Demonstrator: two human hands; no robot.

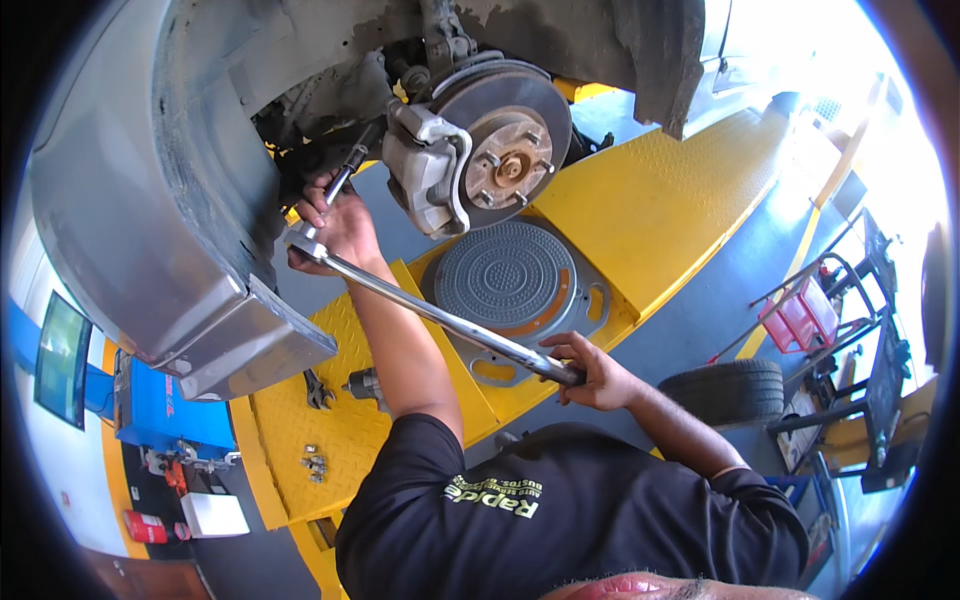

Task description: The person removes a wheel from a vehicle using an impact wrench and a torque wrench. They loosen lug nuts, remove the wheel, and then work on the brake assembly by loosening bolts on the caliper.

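A long chrome ratchet wrench (445, 318) slants across the view with an extension and socket (348, 170) on its head. My left hand (345, 232) is closed round the extension beside the ratchet head, palm up. My right hand (603, 378) grips the far end of the handle, lower right. The socket end reaches up behind the grey brake caliper (425, 170), among dark suspension parts; its tip's contact is unclear. Right of the caliper are the brake disc (553, 120) and rusty hub (512, 165) with bare studs.
Below the hub, a round grey turning plate (505, 265) sits on the yellow lift ramp (660, 210). Several lug nuts (314, 463), a dark wrench (318, 390) and a power tool (365, 384) lie left. The grey bumper (190, 250) hangs close; a tyre (722, 390) is right.
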